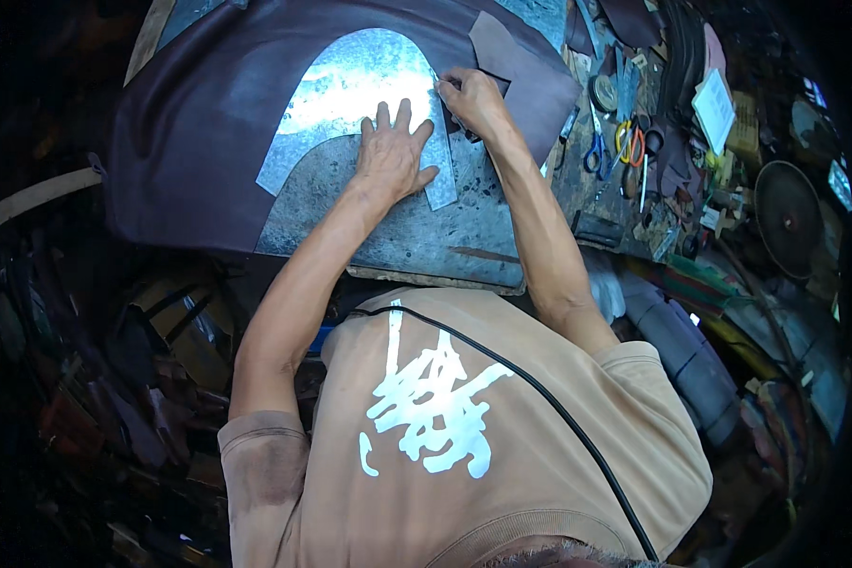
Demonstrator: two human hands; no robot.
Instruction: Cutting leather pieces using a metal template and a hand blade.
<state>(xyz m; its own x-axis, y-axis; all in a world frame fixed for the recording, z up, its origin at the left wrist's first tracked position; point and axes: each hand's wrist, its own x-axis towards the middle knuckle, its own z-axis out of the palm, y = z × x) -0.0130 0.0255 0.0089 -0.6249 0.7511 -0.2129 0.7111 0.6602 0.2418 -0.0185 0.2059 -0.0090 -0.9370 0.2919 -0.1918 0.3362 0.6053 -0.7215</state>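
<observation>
Flatly, my left fingers [403, 115] spread on the arched metal template [367, 76]; my right fingers [452, 92] curl at its right edge, gripping what, I cannot tell. Brown leather [185, 156] extends left; scissors [598, 141] lie farther right on the bench [576, 194].

no text, label, number or sign is legible in the head view. note the large white marking [426, 402] on your light brown shirt [559, 426]: it consists of thick, brush-like strokes and cannot be read as words. at your right, observe a pale rectangular card [714, 111], set at a tilt: any print on its face is too small for you to tell.
</observation>
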